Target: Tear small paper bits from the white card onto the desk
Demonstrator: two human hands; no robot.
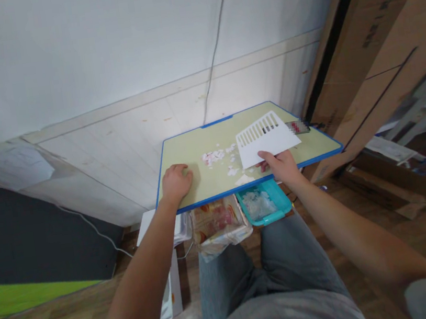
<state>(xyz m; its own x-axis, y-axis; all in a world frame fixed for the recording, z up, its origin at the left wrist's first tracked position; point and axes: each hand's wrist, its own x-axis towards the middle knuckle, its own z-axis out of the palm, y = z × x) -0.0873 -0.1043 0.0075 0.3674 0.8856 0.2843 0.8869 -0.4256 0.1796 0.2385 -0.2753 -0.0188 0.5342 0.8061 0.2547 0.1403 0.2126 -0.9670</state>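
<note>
My right hand (283, 165) grips the lower edge of a white paper sheet (266, 142), thumb on top and fingers beneath. A row of narrow slots is cut through the sheet's upper part, and the sheet is held tilted over the small table (192, 183). On the left of the tabletop rests my left hand (177, 181), fingers loosely spread, holding nothing. Between the hands lie many small white and pinkish paper scraps (213, 157). A larger white scrap (244, 179) lies near the front edge. Behind the sheet's right side is a blurred-out dark object (299, 126).
Below the front edge stand a turquoise basket (271, 218) with white scraps and a plastic-lined bin (223, 234). A white wall (110, 47) with a hanging cable (216, 43) rises behind. Tall cardboard boxes (372, 52) stand on the right.
</note>
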